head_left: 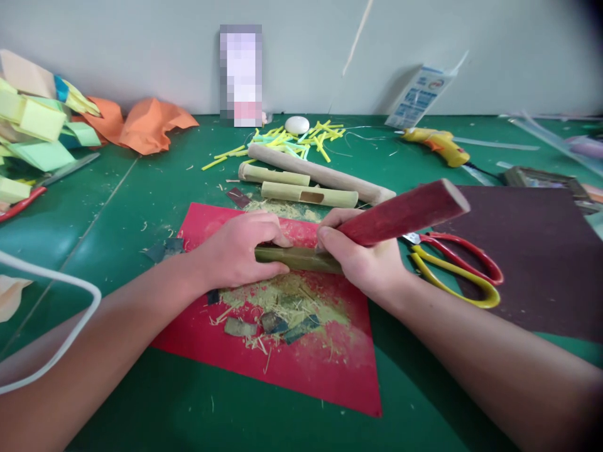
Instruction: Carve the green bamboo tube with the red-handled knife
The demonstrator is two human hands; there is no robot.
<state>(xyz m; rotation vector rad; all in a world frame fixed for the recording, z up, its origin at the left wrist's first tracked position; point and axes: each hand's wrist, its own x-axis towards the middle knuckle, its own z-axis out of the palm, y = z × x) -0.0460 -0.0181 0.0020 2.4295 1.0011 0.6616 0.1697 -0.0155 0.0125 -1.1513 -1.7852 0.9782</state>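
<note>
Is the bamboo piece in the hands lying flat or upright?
Lying flat: the bamboo piece rests lengthwise on the red sheet, gripped at both ends.

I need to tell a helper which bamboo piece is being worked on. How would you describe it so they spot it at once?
Find the red sheet in the middle of the green table. Across its upper part lies a dark green bamboo piece, gripped by the left hand and the right hand. Unlike the paler pieces behind, it lies above a heap of shavings.

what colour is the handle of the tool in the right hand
Dark red, seen in the head view: the tool handle sticks out from the right hand.
</note>
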